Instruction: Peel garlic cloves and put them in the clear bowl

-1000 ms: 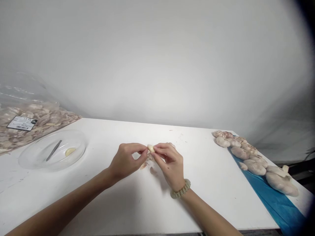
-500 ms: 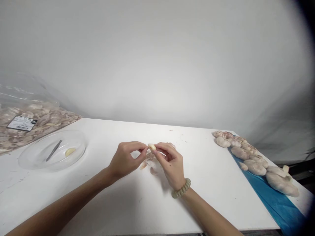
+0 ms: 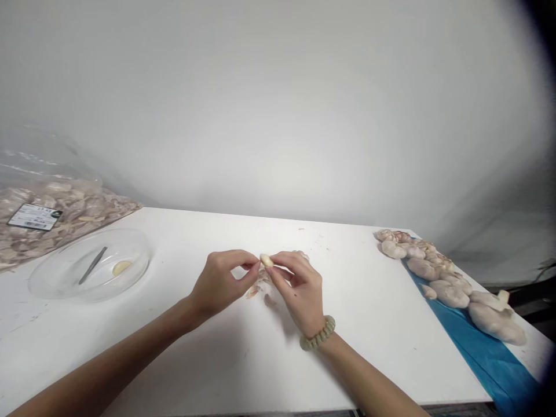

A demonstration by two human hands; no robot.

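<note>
A pale, peeled-looking garlic clove (image 3: 266, 260) is pinched between the thumb and fingers of my right hand (image 3: 299, 286). My left hand (image 3: 228, 281) meets it from the left, thumb and fingertips pressed together at the clove's left end; whatever lies between those tips is too small to make out. Bits of garlic skin (image 3: 252, 291) and a brownish clove or skin piece (image 3: 270, 300) lie on the white table below the hands. Part of another whitish garlic piece (image 3: 301, 254) shows behind my right hand.
On the left, a clear bowl (image 3: 39, 282) holds a grey blade-like tool (image 3: 92, 266) and a yellowish clove (image 3: 121, 267). Behind it is a labelled plastic bag of garlic (image 3: 82, 202). Several garlic bulbs (image 3: 449, 293) line the right side, partly on blue plastic (image 3: 473, 350).
The clove has turned slightly and shifted a little left in my right fingers. My left hand keeps its pinch in nearly the same place.
</note>
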